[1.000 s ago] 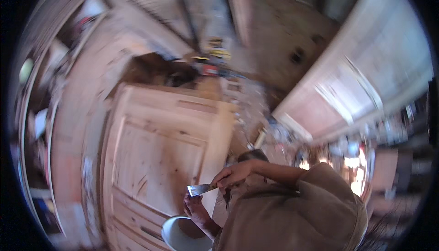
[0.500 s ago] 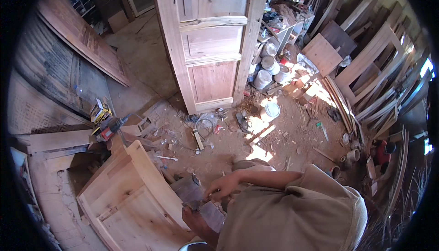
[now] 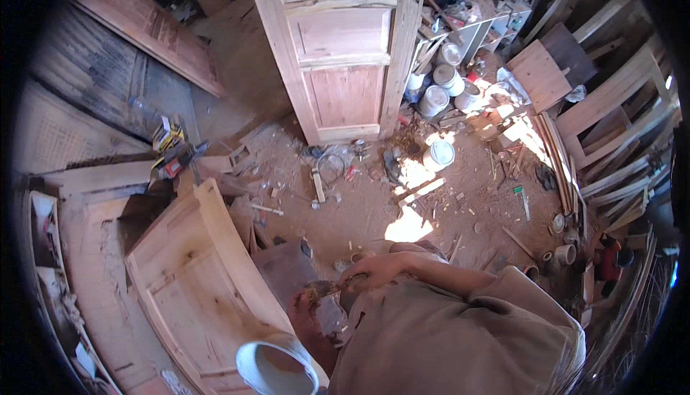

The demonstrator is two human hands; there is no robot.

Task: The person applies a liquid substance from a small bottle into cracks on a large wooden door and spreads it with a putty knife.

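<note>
My right hand [image 3: 382,268] is closed around the handle of what looks like a paintbrush [image 3: 329,288], held low in front of my body. At its other end, my left hand [image 3: 302,309] has its fingers curled against the bristles; the exact grip is small and partly hidden. A pale wooden panel door [image 3: 188,280] lies tilted to the left of both hands, with dark spots on its face. Below my left hand, a white open bucket [image 3: 246,372] stands at the lower edge, over the corner of that door.
Ahead stands a tall wooden panel door [image 3: 343,100]. A red and grey power tool [image 3: 172,165] rests at the left. Several lidded paint buckets [image 3: 434,100] and a white bucket [image 3: 438,155] stand ahead right. Wood scraps litter the dirt floor [image 3: 345,222]; boards [image 3: 611,136] lean along the right.
The view has shifted, bringing the white bucket further into sight at the bottom. My hands have come together at the paintbrush, the right hand now reaching over its handle.
</note>
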